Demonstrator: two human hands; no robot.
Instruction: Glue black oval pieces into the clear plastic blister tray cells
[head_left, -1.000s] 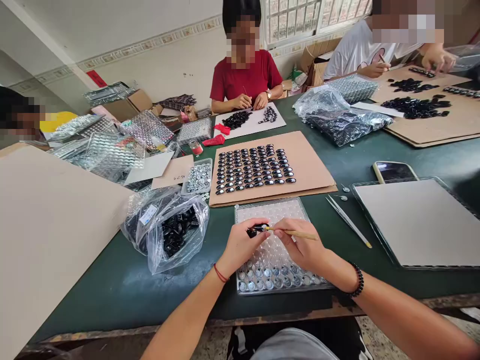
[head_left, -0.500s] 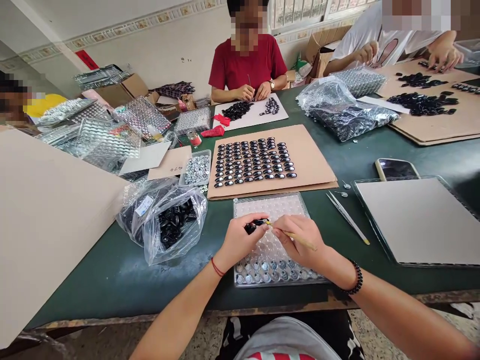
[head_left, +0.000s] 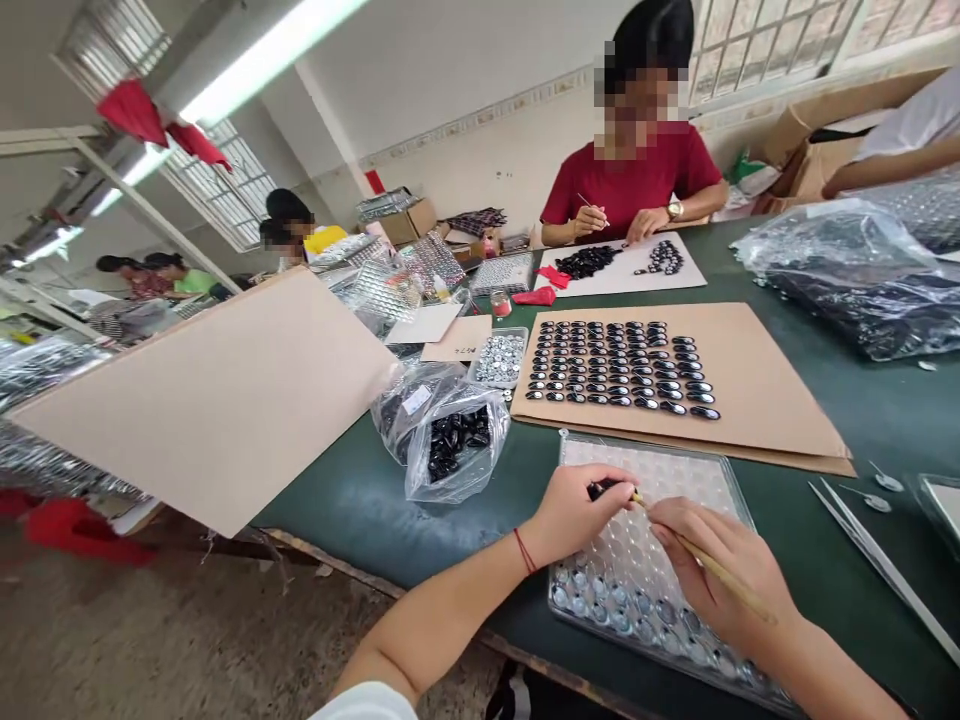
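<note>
Just right of a clear bag (head_left: 450, 445) of dark pieces on the green surface (head_left: 352, 510), the left hand (head_left: 574, 515) pinches a small glossy black oval piece (head_left: 602, 489) between thumb and fingertips, its long axis lying roughly left to right above the clear blister tray (head_left: 675, 468). A thin, pale wooden stick (head_left: 720, 572) slants from lower right up to the left, its tip meeting the piece. The right hand (head_left: 750, 565) grips the stick like a pen, fingers closed around it.

Blister tray (head_left: 675, 472) before cardboard sheet (head_left: 765, 390); bag (head_left: 450, 445) left; tweezers (head_left: 877, 560), seemingly, right.
</note>
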